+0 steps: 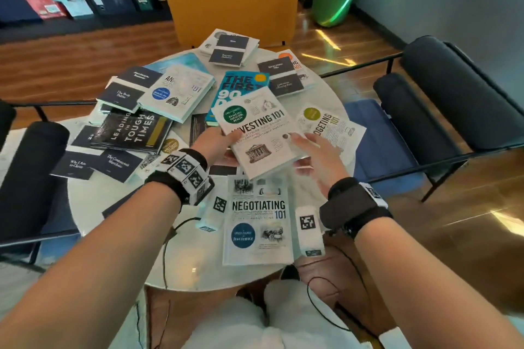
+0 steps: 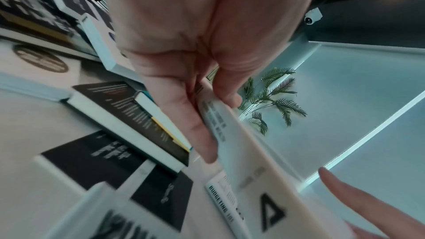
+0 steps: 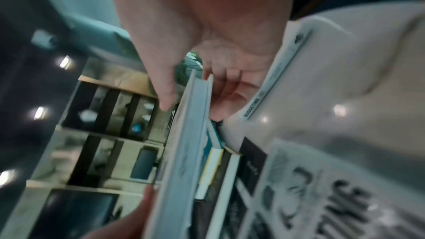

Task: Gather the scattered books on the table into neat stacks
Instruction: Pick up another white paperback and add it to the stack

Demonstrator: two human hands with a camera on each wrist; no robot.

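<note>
Both hands, left hand (image 1: 217, 144) and right hand (image 1: 317, 156), gripping white Investing 101 book (image 1: 262, 133) (green badge), tilted

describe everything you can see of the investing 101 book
The Investing 101 book is a white hardcover with bold black title lettering, a green round badge and small grey drawings, one of a columned building. It is held tilted above the table, the left hand and right hand each gripping one side edge, over the flat Negotiating 101 book.
</note>
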